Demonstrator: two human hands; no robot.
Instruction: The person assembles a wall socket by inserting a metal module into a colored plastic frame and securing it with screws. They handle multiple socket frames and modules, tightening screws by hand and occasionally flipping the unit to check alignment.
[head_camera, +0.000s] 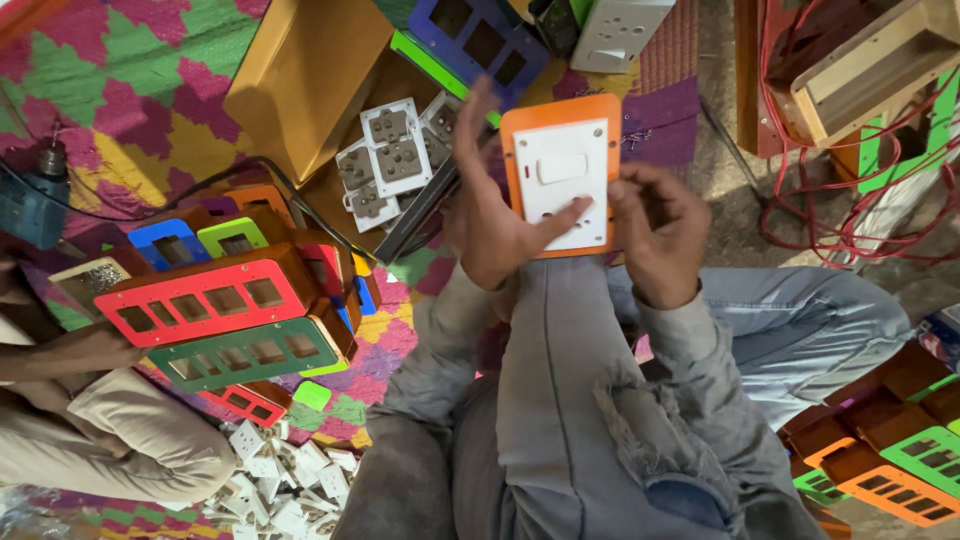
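An orange switch plate (560, 110) with a white switch-and-socket insert (562, 180) rests upright on my raised knee. My left hand (490, 215) lies against its left edge, thumb pressed on the white insert, fingers pointing up. My right hand (655, 235) grips its lower right edge with curled fingers. Both forearms wear grey sleeves.
Stacked red (205, 297), green (245, 352), blue and orange frames lie at left. White socket modules (395, 150) sit in an open cardboard box (305, 75). Loose white parts (280, 480) pile at bottom left beside another person's leg (110, 440). Red wires (850, 220) and more frames (900, 460) lie at right.
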